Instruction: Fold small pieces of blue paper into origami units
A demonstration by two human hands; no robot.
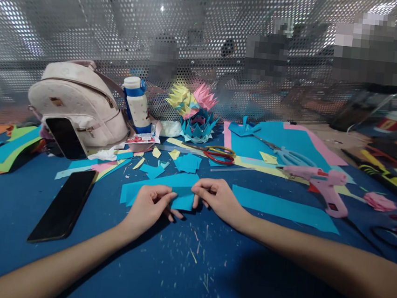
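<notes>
We clamp fingers [166,199] of left hand [148,206], right hand [220,199] on blue paper [184,199]; pink glue gun [332,183] right of paper.

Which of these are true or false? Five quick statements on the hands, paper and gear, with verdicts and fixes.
1. The left hand and the right hand are both on a blue paper piece. True.
2. The right hand is holding the glue gun. False: the glue gun lies on the table, apart from both hands.
3. The scissors with one red and one yellow handle loop lie beyond the hands. True.
4. The bottle is lying on its side. False: it stands upright, just right of the backpack in the picture.
5. One phone leans against the backpack; a second phone lies flat. True.
</notes>
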